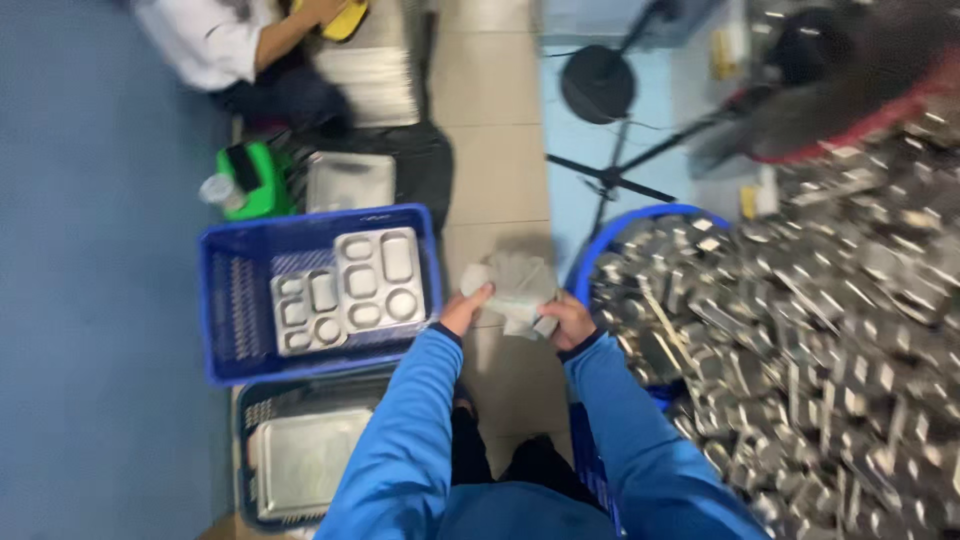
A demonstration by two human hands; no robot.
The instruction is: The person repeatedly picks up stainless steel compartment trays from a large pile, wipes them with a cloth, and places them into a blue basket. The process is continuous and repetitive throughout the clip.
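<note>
Both my hands hold a crumpled pale grey cloth [512, 282] over the tiled floor in front of me. My left hand [464, 310] grips its left edge, and my right hand [568, 322] grips its lower right edge. Both arms are in blue sleeves. Just left of my left hand stands a blue plastic crate [222, 300] with two metal compartment trays [350, 290] lying in it. The picture is blurred by motion.
A large heap of metal trays [800, 340] fills the right side, spilling over a blue round tub [610, 232]. A second crate [300, 455] with flat trays sits near my left knee. Another person in white [215, 40] sits far left, beside a green stool [255, 180]. A stand base [598, 85] is behind.
</note>
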